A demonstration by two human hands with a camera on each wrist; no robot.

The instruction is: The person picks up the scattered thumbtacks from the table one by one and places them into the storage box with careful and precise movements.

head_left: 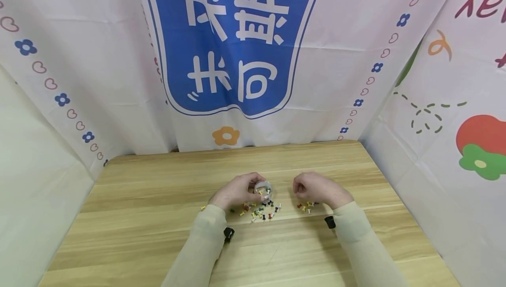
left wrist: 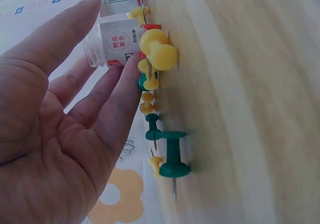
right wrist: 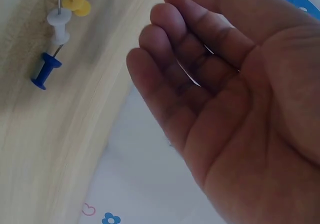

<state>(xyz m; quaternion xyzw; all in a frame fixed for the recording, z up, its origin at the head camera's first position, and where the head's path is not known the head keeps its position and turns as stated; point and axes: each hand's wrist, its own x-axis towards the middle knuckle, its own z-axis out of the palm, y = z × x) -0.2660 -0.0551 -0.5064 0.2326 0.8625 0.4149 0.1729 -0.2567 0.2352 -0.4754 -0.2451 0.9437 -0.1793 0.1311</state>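
My left hand (head_left: 237,191) holds a small clear plastic jar (head_left: 263,195) between thumb and fingers, tipped over at the table surface. Several push pins show inside it. A printed label (left wrist: 119,40) wraps the jar in the left wrist view. Loose push pins (head_left: 259,212) in yellow, white, red, green and blue lie scattered beside and below that hand. My right hand (head_left: 318,189) hovers right of the jar, its fingers loosely curled, with nothing visible in them; the thumb tip is cut off in the right wrist view. Near it sits a smaller group including a blue push pin (right wrist: 46,71).
A lone yellow push pin (head_left: 203,208) lies left of the left wrist. The wooden table (head_left: 158,230) ends at a printed cloth (head_left: 197,133) behind, with more cloth at the sides. Black straps hang under both sleeves.
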